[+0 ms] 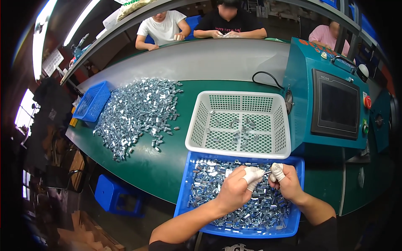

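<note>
Over the blue tray (181, 200) my left hand (238, 186) and my right hand (289, 184) meet, both with white covers on the fingertips. Pinched between them is a small silvery metal pin-like piece (268, 172); its ends are hidden by my fingers. My left thumb and fingers close on it from the left, my right ones from the right. Below, the tray is full of short, shiny metal cylinders (247, 215). Just beyond it stands a white plastic basket (191, 133), with several similar pieces scattered on its mesh bottom.
A large heap of metal cylinders (134, 108) covers the green table (167, 175) at left, beside a tipped blue basket (93, 101). A teal machine (302, 100) with a dark screen stands right. Three people sit beyond the grey partition (226, 62). A blue stool (109, 194) stands lower left.
</note>
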A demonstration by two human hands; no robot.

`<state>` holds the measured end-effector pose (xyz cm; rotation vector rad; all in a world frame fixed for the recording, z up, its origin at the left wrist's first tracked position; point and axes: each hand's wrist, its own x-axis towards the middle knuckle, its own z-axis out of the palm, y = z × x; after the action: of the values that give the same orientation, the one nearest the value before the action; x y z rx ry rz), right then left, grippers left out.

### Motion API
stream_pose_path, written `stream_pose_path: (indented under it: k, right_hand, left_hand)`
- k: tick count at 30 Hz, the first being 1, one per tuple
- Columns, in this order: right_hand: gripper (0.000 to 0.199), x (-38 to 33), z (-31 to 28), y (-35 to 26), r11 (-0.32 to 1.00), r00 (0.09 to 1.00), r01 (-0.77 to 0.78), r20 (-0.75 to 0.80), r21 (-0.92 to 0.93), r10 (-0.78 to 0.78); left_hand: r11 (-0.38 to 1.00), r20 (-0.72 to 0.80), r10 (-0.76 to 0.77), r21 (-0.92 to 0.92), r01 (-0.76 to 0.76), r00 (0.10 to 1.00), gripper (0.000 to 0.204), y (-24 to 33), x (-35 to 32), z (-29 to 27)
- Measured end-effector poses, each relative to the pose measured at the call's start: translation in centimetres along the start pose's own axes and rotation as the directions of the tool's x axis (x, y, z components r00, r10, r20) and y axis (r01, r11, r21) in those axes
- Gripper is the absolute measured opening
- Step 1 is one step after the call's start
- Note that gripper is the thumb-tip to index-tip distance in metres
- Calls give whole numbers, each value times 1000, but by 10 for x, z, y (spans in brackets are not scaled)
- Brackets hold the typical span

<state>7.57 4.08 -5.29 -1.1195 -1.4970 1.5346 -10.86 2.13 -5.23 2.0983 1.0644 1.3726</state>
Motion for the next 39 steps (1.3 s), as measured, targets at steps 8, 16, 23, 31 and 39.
stream_pose_path:
  k: [8, 16, 23, 31, 39]
  right_hand:
    - [41, 1, -4, 0, 978, 975, -184, 142, 97, 169]
    - [36, 0, -1, 2, 986, 992, -100, 90, 136, 89]
    - [32, -2, 5, -3, 996, 999, 41, 24, 76, -43]
    - [35, 0, -2, -4, 995, 998, -28, -53, 97, 33]
    - [38, 0, 1, 2, 991, 998, 9, -56, 132, -2]
  left_hand:
    - [949, 94, 217, 211, -233, 972, 30, 6, 0, -2]
    - [832, 287, -478, -157, 533, 830, 26, 2, -1, -8]
    - [808, 249, -472, -263, 527, 846, 16, 2, -5, 3]
    - [988, 102, -151, 34, 148, 983, 14, -3, 11, -11]
    - [909, -354, -361, 74, 411, 863, 17, -62, 17, -34]
